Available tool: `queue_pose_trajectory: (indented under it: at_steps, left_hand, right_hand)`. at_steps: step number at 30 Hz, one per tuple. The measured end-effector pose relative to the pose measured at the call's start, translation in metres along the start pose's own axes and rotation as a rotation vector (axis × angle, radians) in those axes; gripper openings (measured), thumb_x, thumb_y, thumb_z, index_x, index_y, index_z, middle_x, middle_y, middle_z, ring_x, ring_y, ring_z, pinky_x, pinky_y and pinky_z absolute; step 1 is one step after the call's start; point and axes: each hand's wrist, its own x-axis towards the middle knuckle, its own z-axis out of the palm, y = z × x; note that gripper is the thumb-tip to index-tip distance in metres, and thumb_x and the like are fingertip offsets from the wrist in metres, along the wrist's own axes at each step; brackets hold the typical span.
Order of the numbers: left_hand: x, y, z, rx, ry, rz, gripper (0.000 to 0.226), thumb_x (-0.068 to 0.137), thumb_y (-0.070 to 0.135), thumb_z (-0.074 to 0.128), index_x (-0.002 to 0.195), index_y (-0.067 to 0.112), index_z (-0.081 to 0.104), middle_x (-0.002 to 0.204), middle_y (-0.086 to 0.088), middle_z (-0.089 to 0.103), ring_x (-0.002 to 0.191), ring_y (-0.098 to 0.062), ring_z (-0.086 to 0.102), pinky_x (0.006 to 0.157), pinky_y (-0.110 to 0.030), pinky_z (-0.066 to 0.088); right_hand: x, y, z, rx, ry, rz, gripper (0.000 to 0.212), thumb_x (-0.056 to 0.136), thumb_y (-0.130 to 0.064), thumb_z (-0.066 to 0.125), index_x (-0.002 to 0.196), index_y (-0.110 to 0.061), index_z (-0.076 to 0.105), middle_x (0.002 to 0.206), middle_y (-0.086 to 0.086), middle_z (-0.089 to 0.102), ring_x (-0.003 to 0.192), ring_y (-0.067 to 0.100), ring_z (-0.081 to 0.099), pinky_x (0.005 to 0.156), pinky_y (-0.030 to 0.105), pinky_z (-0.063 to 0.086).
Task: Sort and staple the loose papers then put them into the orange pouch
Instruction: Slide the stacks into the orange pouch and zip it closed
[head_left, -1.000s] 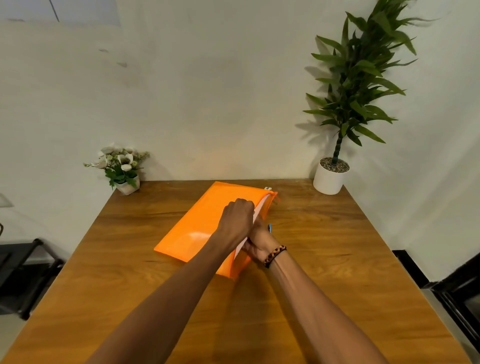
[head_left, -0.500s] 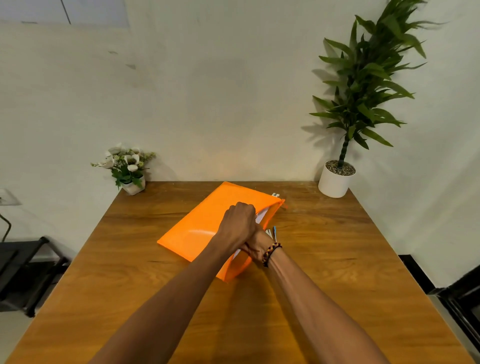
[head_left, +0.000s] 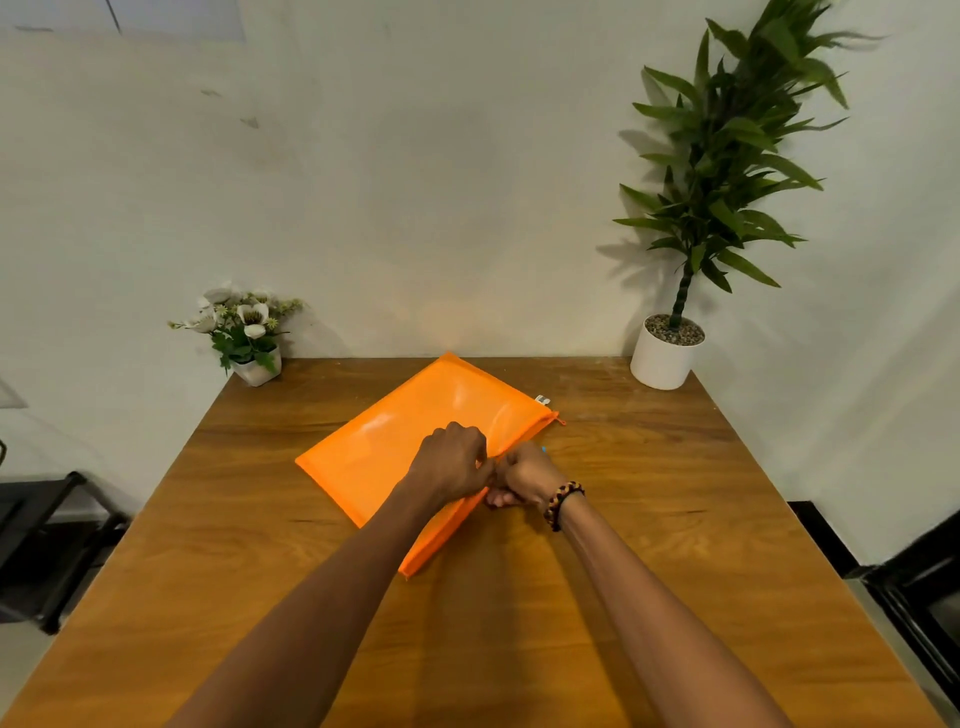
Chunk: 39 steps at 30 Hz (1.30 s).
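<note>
**Orange pouch, handled at its long edge, both hands**

Fingers: those of the left hand (head_left: 453, 460) are curled down over the right-hand long edge of the orange pouch (head_left: 395, 447), knuckles up, pinching that edge near its middle. Those of the right hand (head_left: 524, 475) are curled too, closed in a fist just beside the left, the two hands touching at the pouch's edge; what exactly they pinch there is hidden by the knuckles, though the hand lies against the pouch edge.

Pouch: flat on the wooden table (head_left: 675, 519), set diagonally, one corner towards the wall, another towards the person. Surface glossy and smooth. A small orange tab (head_left: 560, 420) shows at its far right corner, a small white tag (head_left: 542, 399) just beside that. A sliver of something blue (head_left: 544, 449) peeps out behind the right hand; too little shows to name it.

Wrist: beaded bracelet (head_left: 563, 501), black and orange, on the right arm.

Surroundings: small pot of white flowers (head_left: 244, 332) at the table's far left corner; tall green plant in a white pot (head_left: 667, 358) at the far right corner, against the pale wall.
</note>
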Motion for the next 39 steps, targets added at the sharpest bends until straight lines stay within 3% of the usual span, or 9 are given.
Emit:
queue_pose_trajectory:
  at_steps: [4, 8, 11, 14, 18, 24, 30, 34, 39]
  left_hand:
    - [-0.005, -0.005, 0.008, -0.028, 0.016, -0.036, 0.059, 0.099, 0.064, 0.032, 0.085, 0.021, 0.069, 0.081, -0.003, 0.065, 0.079, -0.027, 0.062, 0.069, -0.037, 0.05]
    - [0.006, -0.005, 0.005, -0.103, 0.022, 0.014, 0.033, 0.106, 0.037, 0.04, 0.103, 0.016, 0.066, 0.104, -0.007, 0.062, 0.1, -0.028, 0.06, 0.074, -0.039, 0.049]
    - [0.022, -0.004, 0.003, -0.096, -0.136, 0.075, 0.041, 0.107, 0.034, 0.041, 0.147, 0.026, 0.046, 0.152, -0.007, 0.043, 0.137, -0.029, 0.041, 0.104, -0.047, 0.046]
    - [0.03, -0.004, 0.008, 0.016, -0.249, 0.178, 0.052, 0.109, 0.045, 0.029, 0.159, 0.043, 0.017, 0.169, -0.003, 0.014, 0.153, -0.032, 0.018, 0.117, -0.056, 0.031]
    - [0.034, -0.003, 0.019, 0.231, -0.302, 0.21, 0.05, 0.109, 0.045, 0.026, 0.157, 0.048, 0.016, 0.168, -0.006, 0.015, 0.15, -0.035, 0.023, 0.113, -0.057, 0.03]
    - [0.048, -0.006, 0.011, 0.285, -0.191, 0.164, 0.068, 0.104, 0.025, 0.044, 0.16, 0.041, 0.009, 0.136, -0.016, 0.046, 0.115, -0.033, 0.048, 0.082, -0.043, 0.048]
    - [0.057, -0.02, 0.014, 0.272, -0.128, 0.127, 0.049, 0.107, 0.031, 0.038, 0.155, 0.031, 0.028, 0.155, -0.014, 0.034, 0.138, -0.034, 0.037, 0.101, -0.05, 0.041]
    - [0.066, -0.025, 0.017, 0.249, -0.181, 0.125, 0.061, 0.107, 0.031, 0.036, 0.161, 0.032, 0.009, 0.163, -0.007, 0.025, 0.142, -0.033, 0.034, 0.104, -0.052, 0.039]
    - [0.083, -0.018, 0.014, 0.379, -0.218, 0.059, 0.059, 0.107, 0.042, 0.031, 0.161, 0.035, 0.008, 0.157, -0.017, 0.029, 0.141, -0.04, 0.032, 0.105, -0.056, 0.037]
  right_hand:
    - [0.01, 0.011, -0.032, -0.257, 0.49, -0.086, 0.028, 0.088, -0.015, 0.056, 0.06, -0.012, 0.061, 0.063, 0.008, 0.068, 0.058, 0.027, 0.065, 0.051, 0.036, 0.053]
    - [0.026, 0.024, -0.052, -0.354, 0.683, -0.051, 0.008, 0.089, -0.011, 0.058, 0.093, -0.015, 0.064, 0.098, 0.006, 0.066, 0.096, 0.027, 0.06, 0.073, 0.036, 0.054]
    - [0.041, 0.027, -0.061, -0.518, 0.637, -0.058, 0.023, 0.09, -0.014, 0.062, 0.113, -0.014, 0.064, 0.121, 0.011, 0.06, 0.117, 0.032, 0.052, 0.091, 0.04, 0.051]
    - [0.056, 0.025, -0.063, -0.659, 0.573, -0.049, 0.026, 0.094, -0.02, 0.061, 0.119, -0.014, 0.062, 0.127, 0.013, 0.057, 0.122, 0.035, 0.049, 0.096, 0.044, 0.048]
    - [0.068, 0.023, -0.064, -0.721, 0.576, -0.035, 0.027, 0.098, -0.027, 0.052, 0.121, -0.015, 0.059, 0.128, 0.012, 0.057, 0.121, 0.035, 0.048, 0.098, 0.046, 0.046]
    - [0.085, 0.011, -0.062, -0.71, 0.501, -0.07, 0.028, 0.095, -0.028, 0.057, 0.114, -0.008, 0.06, 0.124, 0.019, 0.06, 0.12, 0.038, 0.048, 0.095, 0.044, 0.047]
    - [0.091, -0.01, -0.046, -0.614, 0.522, -0.225, 0.011, 0.09, -0.013, 0.057, 0.099, -0.007, 0.061, 0.101, 0.015, 0.068, 0.093, 0.035, 0.063, 0.068, 0.039, 0.051]
    - [0.095, -0.023, -0.041, -0.653, 0.509, -0.281, 0.015, 0.094, -0.014, 0.053, 0.095, -0.006, 0.066, 0.101, 0.017, 0.068, 0.096, 0.035, 0.062, 0.072, 0.038, 0.048]
    - [0.096, -0.034, -0.036, -0.67, 0.445, -0.262, 0.013, 0.088, -0.013, 0.059, 0.092, -0.004, 0.068, 0.099, 0.02, 0.069, 0.097, 0.038, 0.063, 0.076, 0.038, 0.048]
